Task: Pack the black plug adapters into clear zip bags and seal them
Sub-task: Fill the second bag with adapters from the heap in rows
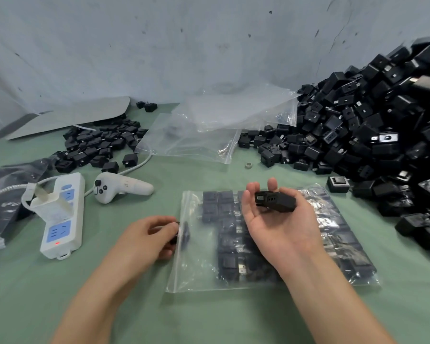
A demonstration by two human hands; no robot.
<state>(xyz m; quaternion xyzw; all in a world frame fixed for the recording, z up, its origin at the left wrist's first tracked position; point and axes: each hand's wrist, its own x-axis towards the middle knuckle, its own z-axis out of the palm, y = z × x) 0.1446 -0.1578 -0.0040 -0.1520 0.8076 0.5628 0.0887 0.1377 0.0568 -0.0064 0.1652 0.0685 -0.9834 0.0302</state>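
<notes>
Right hand cradling an adapter in curled fingers over the bag lying by the desk's front edge, left hand pinching a half-hidden second adapter at its mouth, pile running off the right edge.

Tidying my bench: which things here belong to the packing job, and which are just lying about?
Job: part-filled zip bag, adapter in the right hand, adapter pile, spare bags.
Lying about: power strip, white controller, small ring.
</notes>
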